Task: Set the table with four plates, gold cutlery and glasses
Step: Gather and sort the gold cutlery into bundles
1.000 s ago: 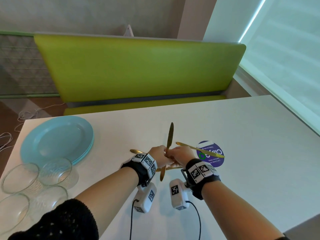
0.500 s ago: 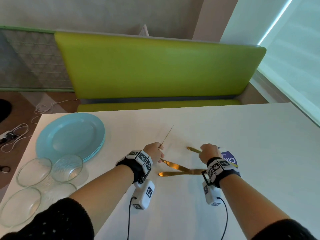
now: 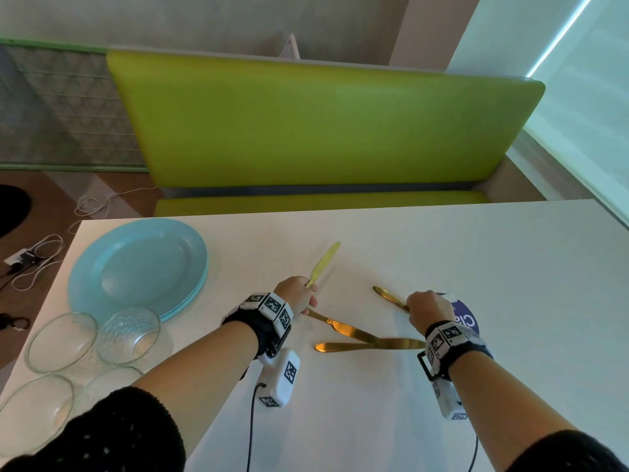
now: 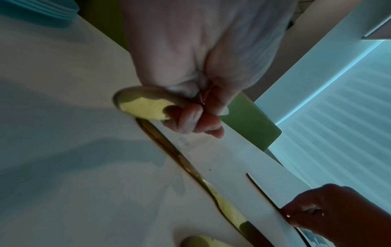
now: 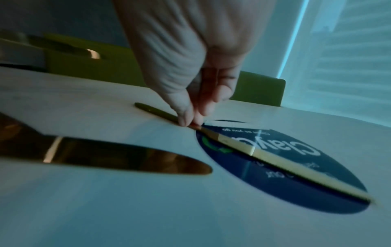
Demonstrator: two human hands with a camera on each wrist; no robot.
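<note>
1. While the left hand [image 3: 296, 296] grips one gold knife [image 3: 322, 264] at frame centre, two knives [image 3: 360, 338] lie crossed on the surface [image 3: 510, 301].
2. Right hand [image 3: 429, 309] pinches another knife [image 5: 249, 147], probably to separate them.

From my right wrist camera, my right hand [image 5: 190, 66] comes down from twelve o'clock, thumb and fingertips [image 5: 186, 117] pinching the handle of a gold knife [image 5: 243, 147] against the white bench [image 5: 127, 208]. Its blade runs toward four o'clock across a round dark blue sticker [image 5: 285, 183] with white lettering. At nine o'clock a second gold knife blade [image 5: 127, 157] lies flat, tip pointing toward the sticker. A green seat back [image 5: 84, 70] stands beyond the bench.
</note>
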